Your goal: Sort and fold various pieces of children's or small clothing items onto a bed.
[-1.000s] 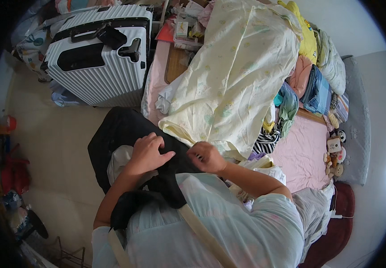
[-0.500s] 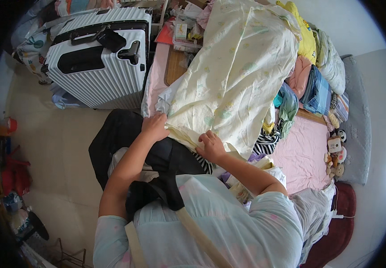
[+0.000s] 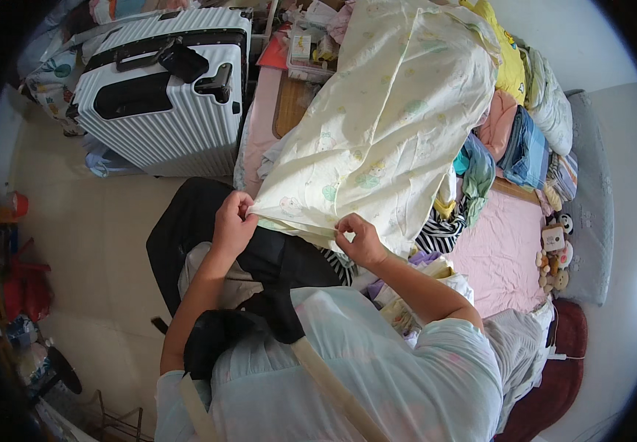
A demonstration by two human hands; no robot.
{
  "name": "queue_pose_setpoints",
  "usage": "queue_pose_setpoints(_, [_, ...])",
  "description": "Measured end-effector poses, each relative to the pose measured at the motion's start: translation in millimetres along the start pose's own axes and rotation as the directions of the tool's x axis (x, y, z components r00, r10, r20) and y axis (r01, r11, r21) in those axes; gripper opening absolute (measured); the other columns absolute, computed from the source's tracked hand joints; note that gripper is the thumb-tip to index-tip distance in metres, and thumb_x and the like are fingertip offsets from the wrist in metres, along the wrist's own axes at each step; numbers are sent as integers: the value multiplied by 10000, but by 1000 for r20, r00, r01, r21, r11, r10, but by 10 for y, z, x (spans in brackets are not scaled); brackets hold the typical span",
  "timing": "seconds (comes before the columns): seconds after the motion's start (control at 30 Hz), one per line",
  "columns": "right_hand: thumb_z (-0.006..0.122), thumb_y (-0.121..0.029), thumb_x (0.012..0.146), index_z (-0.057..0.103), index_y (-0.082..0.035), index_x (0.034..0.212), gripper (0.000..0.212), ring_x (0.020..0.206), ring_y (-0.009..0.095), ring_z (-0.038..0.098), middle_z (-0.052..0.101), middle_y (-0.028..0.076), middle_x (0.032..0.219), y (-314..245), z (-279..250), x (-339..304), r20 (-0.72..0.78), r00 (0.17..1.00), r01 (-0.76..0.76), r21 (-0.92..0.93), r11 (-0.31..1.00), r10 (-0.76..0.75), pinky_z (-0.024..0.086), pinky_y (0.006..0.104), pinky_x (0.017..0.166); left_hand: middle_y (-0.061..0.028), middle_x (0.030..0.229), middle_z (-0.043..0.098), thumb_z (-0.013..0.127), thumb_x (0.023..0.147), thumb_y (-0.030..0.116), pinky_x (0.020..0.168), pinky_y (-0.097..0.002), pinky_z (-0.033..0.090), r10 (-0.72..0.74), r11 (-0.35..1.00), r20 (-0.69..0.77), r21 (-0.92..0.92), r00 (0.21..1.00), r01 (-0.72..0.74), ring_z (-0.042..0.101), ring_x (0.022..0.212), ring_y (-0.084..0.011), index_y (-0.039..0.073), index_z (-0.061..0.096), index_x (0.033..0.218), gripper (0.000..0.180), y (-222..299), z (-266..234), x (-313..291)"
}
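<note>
Left hand (image 3: 234,227), right hand (image 3: 361,241), fingers pinch the near edge; yellow sheet (image 3: 385,125) stretches lengthwise away, rightward!

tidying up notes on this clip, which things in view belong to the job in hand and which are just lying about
In use:
left hand, pinching the cloth's near edge
right hand, on the same edge
pale yellow printed cloth

Lying about:
white ribbed suitcase
folded blue plaid cloth
plush toys
</note>
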State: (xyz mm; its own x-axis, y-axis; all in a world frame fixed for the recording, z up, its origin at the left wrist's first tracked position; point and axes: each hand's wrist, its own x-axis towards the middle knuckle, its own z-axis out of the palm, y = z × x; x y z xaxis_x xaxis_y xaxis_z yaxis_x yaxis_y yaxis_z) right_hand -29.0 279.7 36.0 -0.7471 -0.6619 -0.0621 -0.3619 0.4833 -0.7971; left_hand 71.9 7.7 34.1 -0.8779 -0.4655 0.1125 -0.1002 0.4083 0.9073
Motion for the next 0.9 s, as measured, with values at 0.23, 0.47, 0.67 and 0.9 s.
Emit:
queue_pose_setpoints(0.23, [662, -184, 729, 560, -11, 883, 253, 860, 298, 583, 584, 157, 885, 222, -103, 22, 135, 990, 45, -122, 992, -29, 472, 379, 731, -21, 625, 502, 583, 702, -46, 519, -238, 407, -153, 987, 48, -39, 987, 154, 460, 540, -76, 8, 554, 843, 153, -47, -63, 5])
queue_pose_setpoints(0.47, [594, -139, 740, 530, -42, 917, 212, 770, 332, 587, 577, 118, 850, 287, 41, -169, 308, 950, 133, -279, 951, -43, 477, 412, 719, -31, 574, 520, 582, 723, -16, 485, -256, 426, -195, 980, -23, -54, 981, 193, 507, 493, -86, 12, 560, 819, 103, -75, -38, 64])
queue_pose_setpoints(0.67, [539, -98, 725, 468, -84, 943, 229, 661, 255, 569, 522, 63, 762, 270, -80, -215, 308, 866, 501, -534, 681, -395, 435, 386, 596, -35, 558, 509, 575, 729, -7, 447, -272, 443, -278, 957, -15, -94, 961, 275, 544, 465, -115, 6, 555, 845, 118, -21, -59, 124])
queue_pose_setpoints(0.9, [495, -110, 770, 399, -151, 1274, 514, 726, 222, 581, 537, 81, 872, 165, 7, -293, 453, 853, 517, -668, 535, -259, 431, 369, 667, -31, 576, 496, 559, 742, -12, 425, -272, 435, -276, 961, -38, -34, 960, 275, 521, 454, -110, 3, 558, 908, 167, -13, -60, 108])
